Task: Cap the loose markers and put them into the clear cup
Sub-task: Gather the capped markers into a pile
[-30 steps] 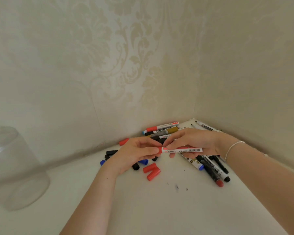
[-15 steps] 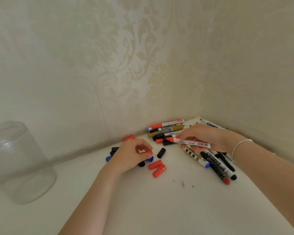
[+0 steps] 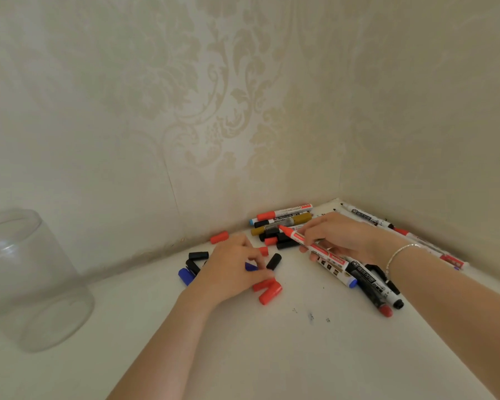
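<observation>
My right hand (image 3: pixel 338 235) grips an uncapped red marker (image 3: pixel 315 249); its bare red tip points up-left over the pile. My left hand (image 3: pixel 231 272) lies palm down on the white table among loose caps. Its curled fingers sit over a blue cap (image 3: pixel 250 267), a small red cap (image 3: pixel 263 251) lies at the index fingertip, and two red caps (image 3: pixel 269 290) lie by the thumb. Whether that hand grips a cap is hidden. The clear cup (image 3: pixel 26 255) stands far left, apart from both hands.
More caps lie around: red (image 3: pixel 219 237), black (image 3: pixel 198 255), blue (image 3: pixel 186 275), black (image 3: pixel 274 261). Markers are piled in the corner (image 3: pixel 283 217), under my right wrist (image 3: pixel 370 284) and along the right wall (image 3: pixel 370 219). Papered walls close the back and right.
My hands, joined at the red marker's tip a second ago, have parted. The right hand drew the marker to the right with its tip bare; the left hand sank onto the caps.
</observation>
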Available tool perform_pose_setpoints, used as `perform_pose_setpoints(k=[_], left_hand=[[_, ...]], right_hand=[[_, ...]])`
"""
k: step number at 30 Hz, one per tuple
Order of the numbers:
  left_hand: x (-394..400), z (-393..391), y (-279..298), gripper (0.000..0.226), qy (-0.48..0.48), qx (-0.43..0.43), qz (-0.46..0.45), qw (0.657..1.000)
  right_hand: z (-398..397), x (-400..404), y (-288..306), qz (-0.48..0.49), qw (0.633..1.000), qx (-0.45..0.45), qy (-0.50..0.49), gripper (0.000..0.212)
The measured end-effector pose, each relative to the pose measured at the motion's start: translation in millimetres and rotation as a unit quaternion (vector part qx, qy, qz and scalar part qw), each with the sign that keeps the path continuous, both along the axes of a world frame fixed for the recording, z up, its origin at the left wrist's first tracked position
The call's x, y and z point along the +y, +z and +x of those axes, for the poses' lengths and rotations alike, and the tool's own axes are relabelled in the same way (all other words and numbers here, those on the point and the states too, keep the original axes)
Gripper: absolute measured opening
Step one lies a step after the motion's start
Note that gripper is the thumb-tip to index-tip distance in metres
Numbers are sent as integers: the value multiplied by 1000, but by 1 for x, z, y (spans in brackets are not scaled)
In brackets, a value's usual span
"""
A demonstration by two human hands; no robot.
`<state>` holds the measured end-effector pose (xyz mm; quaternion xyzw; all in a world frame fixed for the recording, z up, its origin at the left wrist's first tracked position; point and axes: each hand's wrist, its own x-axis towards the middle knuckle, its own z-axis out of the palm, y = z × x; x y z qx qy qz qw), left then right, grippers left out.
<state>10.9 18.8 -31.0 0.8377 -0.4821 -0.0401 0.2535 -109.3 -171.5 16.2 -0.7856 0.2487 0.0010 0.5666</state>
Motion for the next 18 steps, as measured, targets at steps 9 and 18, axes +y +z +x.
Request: perform_pose_setpoints(k=[9, 18], left_hand=[[-1, 0, -1, 16, -17, 28, -25, 999], [-5, -3, 4, 20, 27, 175, -198, 964]], right_hand=[[-3, 7, 6, -21, 1000, -22, 1, 23], [0, 13, 10, -153, 987, 2, 38, 30]])
